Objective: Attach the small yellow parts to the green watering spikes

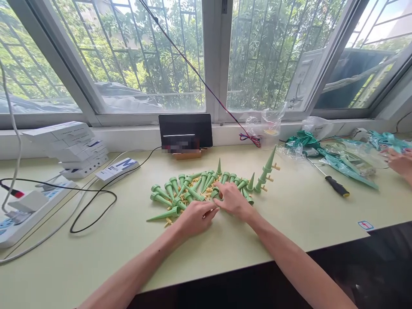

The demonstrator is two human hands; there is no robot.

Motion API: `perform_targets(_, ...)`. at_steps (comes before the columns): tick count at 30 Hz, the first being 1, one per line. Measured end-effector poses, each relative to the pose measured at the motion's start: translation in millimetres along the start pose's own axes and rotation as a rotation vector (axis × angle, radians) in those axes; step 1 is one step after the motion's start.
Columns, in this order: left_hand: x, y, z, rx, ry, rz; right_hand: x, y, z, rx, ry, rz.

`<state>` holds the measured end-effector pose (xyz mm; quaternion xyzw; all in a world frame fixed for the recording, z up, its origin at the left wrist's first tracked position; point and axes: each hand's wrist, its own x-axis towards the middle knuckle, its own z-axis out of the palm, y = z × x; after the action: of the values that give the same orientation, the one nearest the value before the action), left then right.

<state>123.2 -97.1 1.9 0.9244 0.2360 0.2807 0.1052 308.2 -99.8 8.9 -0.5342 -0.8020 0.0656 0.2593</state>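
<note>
Many green plastic plant watering spikes (159, 198), with ribbed cone bodies and round caps, lie in a loose pile on the pale table. Small yellow valves (168, 222) are scattered among them. My left hand (198, 216) is closed at the near edge of the pile, fingers curled; whatever its fingertips pinch is hidden. Touching its fingertips, my right hand (234, 200) bends thumb and forefinger around the green cap of a spike (216, 194), partly covered by the fingers. Right of the pile stands an upright stack of spikes (265, 171) with yellow valves sticking out sideways.
A black-handled screwdriver (336, 186) and teal items in plastic bags (347, 165) lie right, near another person's hand (399, 162). A dark tablet (186, 131) stands at the back. White boxes (72, 148), a power strip (38, 210) and cables occupy the left.
</note>
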Motion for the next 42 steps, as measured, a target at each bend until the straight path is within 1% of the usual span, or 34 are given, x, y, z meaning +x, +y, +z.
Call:
perform_targets(4, -0.8, -2.9, 0.6, 0.0, -0.003, -0.013, 0.0, 2.4, 1.1, 0.058, 0.046, 0.034)
perform_targets(10, -1.8, -5.9, 0.8, -0.009, -0.015, -0.053, 0.6, 0.4, -4.5, 0.278, 0.137, 0.081)
perform_targets(13, -1.7, -4.9, -0.5, -0.022, 0.024, -0.127, 1.6, -4.0, -8.3, 0.422, 0.199, 0.109)
perform_targets(15, -1.7, -4.9, -1.1, -0.032, 0.063, -0.182, 2.5, -5.9, -9.7, 0.561, 0.214, 0.146)
perform_targets(17, -1.9, -5.9, -0.8, -0.052, 0.091, -0.214, 3.3, -6.1, -10.0, 0.724, 0.199, 0.204)
perform_targets(20, -2.4, -8.4, 1.3, -0.101, 0.107, -0.225, 4.2, -4.3, -9.1, 0.94, 0.151, 0.298)
perform_targets(22, -2.5, -10.2, 2.6, -0.121, 0.125, -0.209, 4.5, -2.9, -8.0, 1.038, 0.122, 0.332)
perform_targets(24, -2.1, -11.8, 2.3, -0.101, 0.168, -0.166, 4.8, -2.1, -6.8, 1.095, 0.101, 0.334)
perform_targets(27, -0.7, -13.5, -1.8, -0.058, 0.231, -0.087, 5.3, -2.0, -5.2, 1.127, 0.075, 0.313)
perform_targets(31, 0.7, -13.4, -8.9, -0.08, 0.253, -0.036, 4.8, -2.9, -4.8, 1.116, 0.04, 0.269)
perform_targets(38, 0.4, -12.7, -10.1, -0.046, 0.277, -0.104, 2.0, -4.2, -7.4, 1.034, -0.022, 0.206)
perform_targets(40, 1.5, -12.6, -9.5, -0.084, 0.292, -0.118, 1.6, -5.2, -8.2, 0.997, -0.038, 0.193)
perform_targets(42, 3.4, -11.6, -9.3, -0.172, 0.325, -0.153, 1.6, -6.4, -8.6, 0.97, -0.042, 0.184)
